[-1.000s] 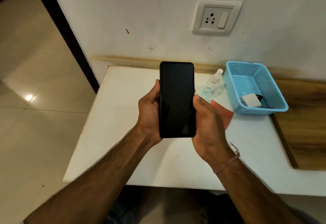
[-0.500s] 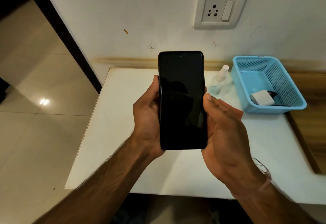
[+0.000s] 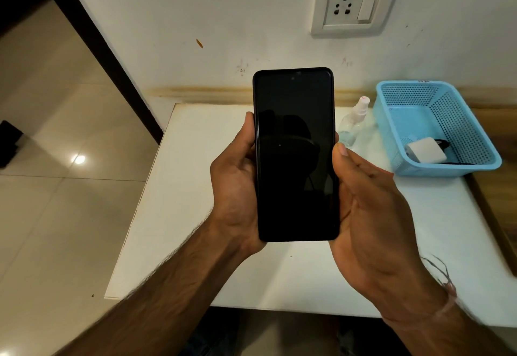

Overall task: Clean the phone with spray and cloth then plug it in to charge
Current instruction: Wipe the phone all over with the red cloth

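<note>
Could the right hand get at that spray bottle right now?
Probably yes: the spray bottle lies just beyond the right hand, nothing between them, but that hand must first let go of the phone.

Black phone (image 3: 295, 157), perforated light-blue basket (image 3: 458, 120), white table (image 3: 195, 187).

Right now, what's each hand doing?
Left hand: closed on the left edge of the black glass-fronted phone.
Right hand: closed on the phone's right edge, thumb at its side.
</note>
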Demonstrator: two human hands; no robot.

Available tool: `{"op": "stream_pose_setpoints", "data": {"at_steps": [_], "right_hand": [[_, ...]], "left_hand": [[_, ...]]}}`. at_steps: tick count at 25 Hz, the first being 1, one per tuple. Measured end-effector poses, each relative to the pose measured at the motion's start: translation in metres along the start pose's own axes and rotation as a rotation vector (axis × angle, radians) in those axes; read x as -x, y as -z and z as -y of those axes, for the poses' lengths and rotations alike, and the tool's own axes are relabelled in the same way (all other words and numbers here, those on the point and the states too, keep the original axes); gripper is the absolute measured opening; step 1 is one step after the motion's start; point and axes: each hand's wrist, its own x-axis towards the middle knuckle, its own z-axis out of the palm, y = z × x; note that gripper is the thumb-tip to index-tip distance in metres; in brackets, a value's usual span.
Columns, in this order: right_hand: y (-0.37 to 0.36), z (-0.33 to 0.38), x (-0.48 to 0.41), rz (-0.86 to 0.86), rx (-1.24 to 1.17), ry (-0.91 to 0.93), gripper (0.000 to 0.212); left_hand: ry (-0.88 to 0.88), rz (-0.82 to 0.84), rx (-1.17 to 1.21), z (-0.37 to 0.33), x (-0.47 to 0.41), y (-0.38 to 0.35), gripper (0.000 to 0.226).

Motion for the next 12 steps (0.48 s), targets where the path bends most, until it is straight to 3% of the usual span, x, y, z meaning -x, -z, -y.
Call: {"op": "stream_pose_setpoints", "data": {"at_steps": [7,12], "right_hand": [[-0.001,0.0,-0.003,0.034,-0.046,0.032,0.022],[-0.002,-0.011,-0.031,-0.028,-0.119,-0.102,0.025]], "left_hand": [[0.066,-0.02,0.031,-0.002,-0.004,-0.001,0.053],[0.117,-0.146,-0.094,-0.004,-0.022,-0.001,0.06]]}}
